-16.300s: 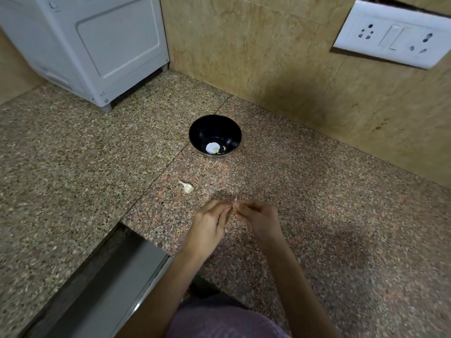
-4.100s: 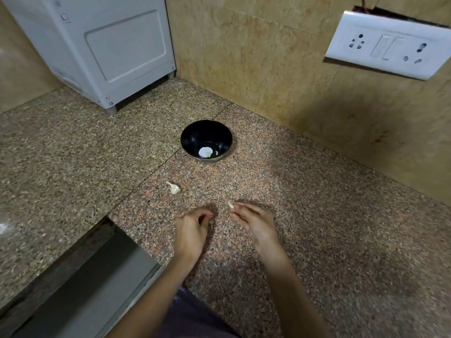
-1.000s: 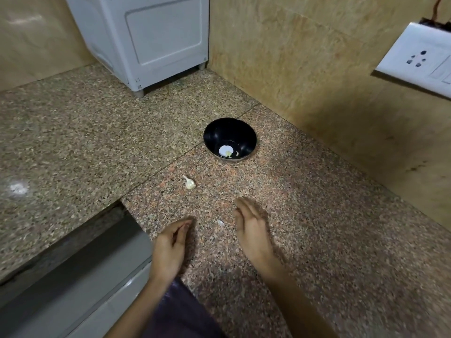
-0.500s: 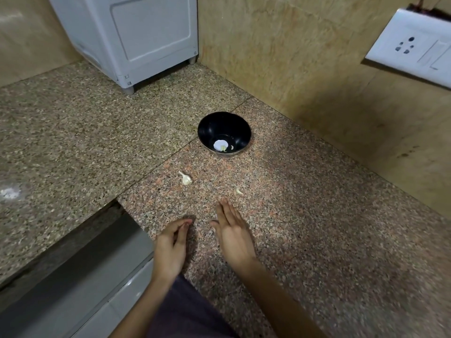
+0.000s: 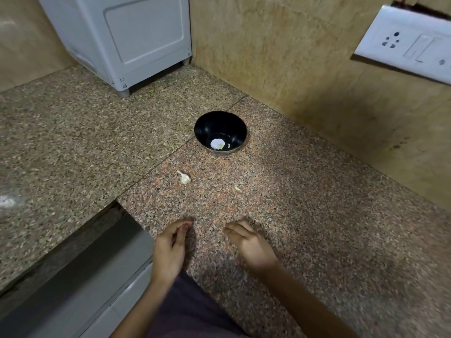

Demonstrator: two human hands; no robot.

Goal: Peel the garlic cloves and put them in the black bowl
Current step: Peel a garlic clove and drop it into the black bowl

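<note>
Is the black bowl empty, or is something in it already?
Not empty. Small pale pieces lie at the bottom of the black bowl, likely garlic; too small to be sure.

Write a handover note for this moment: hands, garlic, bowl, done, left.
Left hand: at the near edge of the counter, fingertips together; unclear if it pinches anything.
Right hand: loosely curled, holds nothing.
Black bowl: by the wall, pale pieces inside, likely garlic already done.
Clove: on the counter left-front of the bowl, looks unpeeled.
Small pale piece: right of it; clove or peel, unclear.
Left to do: peel the clove, put it in the bowl.
</note>
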